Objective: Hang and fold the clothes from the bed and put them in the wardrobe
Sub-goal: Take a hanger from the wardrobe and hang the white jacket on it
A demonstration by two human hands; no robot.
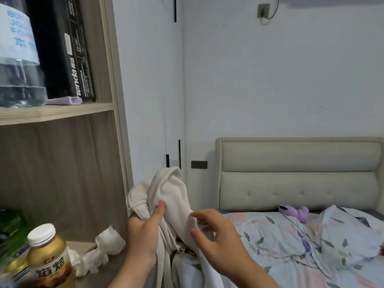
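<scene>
A cream-white garment hangs bunched in front of me, between the shelf unit and the bed. My left hand grips its bunched fabric from the left, thumb pressed on the cloth. My right hand is at the garment's right edge, with its fingertips curled onto the fabric. A small dark tag or zipper piece shows just below the hands. The bed lies to the right with a floral sheet and a rumpled floral duvet. White wardrobe doors stand behind the garment.
A wooden shelf unit stands at the left, holding a water jug and a black box. On its lower surface are a capped drink bottle and crumpled tissue. A purple plush toy lies by the padded headboard.
</scene>
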